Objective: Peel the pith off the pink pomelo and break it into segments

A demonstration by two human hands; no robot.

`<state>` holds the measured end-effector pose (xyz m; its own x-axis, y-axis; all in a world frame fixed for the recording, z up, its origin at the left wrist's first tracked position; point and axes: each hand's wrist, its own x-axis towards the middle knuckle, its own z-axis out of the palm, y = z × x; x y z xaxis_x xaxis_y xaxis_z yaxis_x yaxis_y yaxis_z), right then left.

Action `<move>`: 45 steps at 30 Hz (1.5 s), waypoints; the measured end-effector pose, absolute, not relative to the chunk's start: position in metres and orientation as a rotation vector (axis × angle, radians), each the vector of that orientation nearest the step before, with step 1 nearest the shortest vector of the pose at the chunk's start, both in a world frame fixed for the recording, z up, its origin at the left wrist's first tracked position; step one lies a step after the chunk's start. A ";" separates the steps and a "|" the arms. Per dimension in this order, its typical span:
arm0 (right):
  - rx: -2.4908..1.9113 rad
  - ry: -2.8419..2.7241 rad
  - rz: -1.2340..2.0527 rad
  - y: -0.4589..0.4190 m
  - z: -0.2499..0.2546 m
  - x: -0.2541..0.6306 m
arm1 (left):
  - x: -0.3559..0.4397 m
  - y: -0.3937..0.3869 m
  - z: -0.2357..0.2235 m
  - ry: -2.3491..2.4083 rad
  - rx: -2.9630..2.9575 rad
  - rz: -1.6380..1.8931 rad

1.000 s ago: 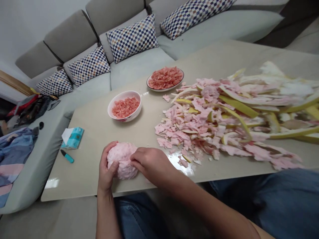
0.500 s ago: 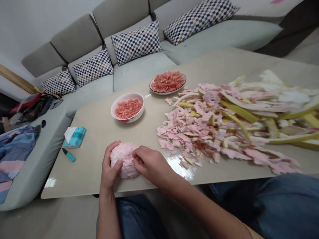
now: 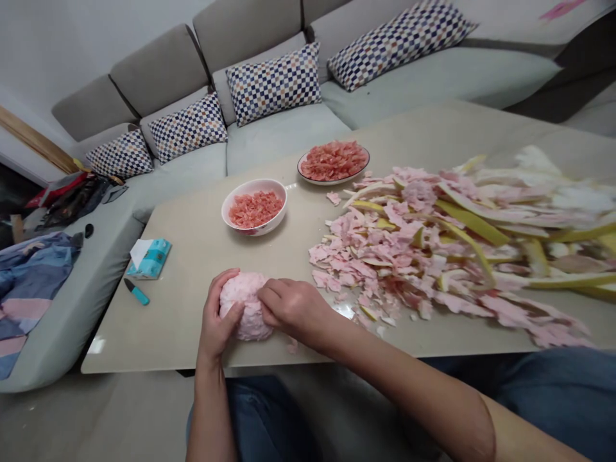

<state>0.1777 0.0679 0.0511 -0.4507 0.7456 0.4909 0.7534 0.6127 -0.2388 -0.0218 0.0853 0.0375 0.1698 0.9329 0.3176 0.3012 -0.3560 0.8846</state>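
A peeled pomelo [image 3: 248, 301], round and covered in pale pink pith, rests near the front edge of the table. My left hand [image 3: 216, 321] is wrapped round its left side, with the thumb across the near face. At the pomelo's right side, my right hand [image 3: 291, 308] is closed in a pinch against the pith, its fingertips partly hidden. Just under that hand is a small pink scrap of pith [image 3: 292, 346]. To the right spreads a big heap of pink pith shreds and yellow-green rind strips [image 3: 385, 237].
Behind the pomelo stand a white bowl [image 3: 231, 221] and a dark-rimmed plate [image 3: 308, 178], both holding red pomelo flesh. A tissue pack [image 3: 156, 256] and a teal-handled knife or cutter [image 3: 138, 293] lie at the left of the table [image 3: 192, 256]. A grey sofa [image 3: 283, 135] runs behind.
The whole view has shifted slightly, so everything sits further right. My right hand stays pinched at the pomelo's side, and a scrap of pith now shows beneath it. My left hand keeps its hold.
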 end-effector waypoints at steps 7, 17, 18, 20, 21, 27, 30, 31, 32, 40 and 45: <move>-1.182 -1.821 0.430 0.075 0.076 0.198 | -0.022 0.083 0.032 1.093 1.794 1.199; -1.531 -1.719 -0.032 0.051 0.060 0.291 | -0.023 0.082 0.029 1.102 1.738 1.181; -1.553 -1.725 -0.094 0.048 0.056 0.293 | -0.023 0.082 0.028 1.105 1.735 1.182; -1.499 -1.735 -0.086 0.039 0.051 0.282 | -0.023 0.081 0.028 1.105 1.734 1.190; -1.428 -1.746 0.008 0.035 0.050 0.270 | -0.023 0.081 0.028 1.103 1.736 1.198; -1.084 -1.808 0.435 0.025 0.056 0.189 | -0.022 0.082 0.028 1.098 1.758 1.208; -1.094 -1.836 0.497 0.034 0.061 0.179 | -0.021 0.081 0.030 1.090 1.766 1.185; -1.107 -1.856 0.520 0.037 0.063 0.180 | -0.021 0.081 0.030 1.088 1.765 1.180; -1.116 -1.883 0.543 0.040 0.066 0.182 | -0.020 0.080 0.031 1.086 1.766 1.178; -1.202 -2.176 0.461 0.048 0.085 0.183 | -0.019 0.080 0.034 1.086 1.813 1.198; -1.278 -2.222 0.325 0.048 0.083 0.175 | -0.018 0.080 0.035 1.095 1.847 1.198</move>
<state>0.1752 0.0483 0.0825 -0.3958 0.8531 0.3400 0.7198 0.5181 -0.4620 -0.0181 0.0802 0.0351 0.2258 0.9015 0.3691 0.2868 -0.4236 0.8592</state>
